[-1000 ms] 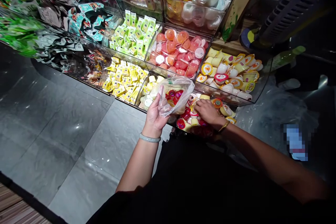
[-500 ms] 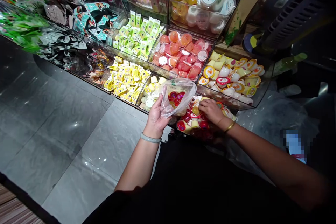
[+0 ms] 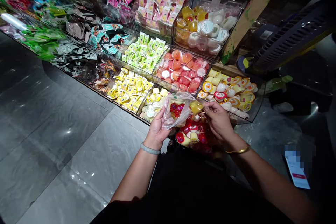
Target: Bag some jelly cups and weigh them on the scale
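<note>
My left hand is closed on the edge of a clear plastic bag, whose mouth gapes towards the right. Red jelly cups show inside or through the bag. Between the thumb and fingers of my right hand is a yellow jelly cup, close to the right side of the bag's mouth. Beneath both hands lies a bin of mixed red and pale yellow jelly cups, partly covered by the right hand and its shadow.
Behind stand clear bins of pink-red jelly cups, green packets, yellow packets and pale cups. A phone lies at the lower right. At the upper right is a dark slatted object. Grey tiled floor spreads on the left.
My right hand has risen out of the lower bin with a yellow jelly cup and brought it beside the bag. The left hand still holds the bag. The view has tilted upward.
</note>
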`<action>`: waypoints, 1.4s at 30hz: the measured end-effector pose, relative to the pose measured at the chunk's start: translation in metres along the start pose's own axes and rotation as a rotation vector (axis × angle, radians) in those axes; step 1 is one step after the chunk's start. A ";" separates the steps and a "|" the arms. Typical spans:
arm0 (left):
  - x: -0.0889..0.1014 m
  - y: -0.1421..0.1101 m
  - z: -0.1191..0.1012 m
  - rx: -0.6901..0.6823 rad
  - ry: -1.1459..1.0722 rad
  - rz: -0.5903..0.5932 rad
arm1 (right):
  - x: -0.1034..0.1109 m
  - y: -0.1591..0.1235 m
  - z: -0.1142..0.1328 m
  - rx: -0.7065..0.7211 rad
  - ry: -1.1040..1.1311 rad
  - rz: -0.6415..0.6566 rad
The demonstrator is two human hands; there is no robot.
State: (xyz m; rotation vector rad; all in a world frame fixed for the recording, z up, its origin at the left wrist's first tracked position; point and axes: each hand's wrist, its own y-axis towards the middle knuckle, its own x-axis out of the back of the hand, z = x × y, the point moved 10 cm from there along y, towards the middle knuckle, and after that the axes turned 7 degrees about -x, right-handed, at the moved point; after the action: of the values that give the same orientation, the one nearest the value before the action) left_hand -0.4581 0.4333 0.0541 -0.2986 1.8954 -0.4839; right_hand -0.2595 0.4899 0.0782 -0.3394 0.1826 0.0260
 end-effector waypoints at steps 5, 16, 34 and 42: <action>-0.003 -0.003 -0.002 -0.018 -0.003 -0.007 | -0.044 0.006 0.028 0.289 -0.383 0.047; 0.002 0.003 -0.007 -0.089 0.087 0.036 | -0.027 0.049 -0.040 -0.014 -0.518 -0.183; -0.082 -0.114 -0.063 -0.637 0.583 0.082 | 0.030 -0.088 0.080 0.116 -0.020 -0.179; -0.104 -0.190 0.063 -0.396 0.841 0.194 | 0.121 -0.218 0.096 0.058 0.113 -0.043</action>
State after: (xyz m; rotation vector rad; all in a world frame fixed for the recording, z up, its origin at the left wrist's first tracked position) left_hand -0.3659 0.2980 0.2089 -0.1695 2.8150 -0.0826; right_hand -0.1112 0.3156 0.2171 -0.2869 0.2872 -0.0409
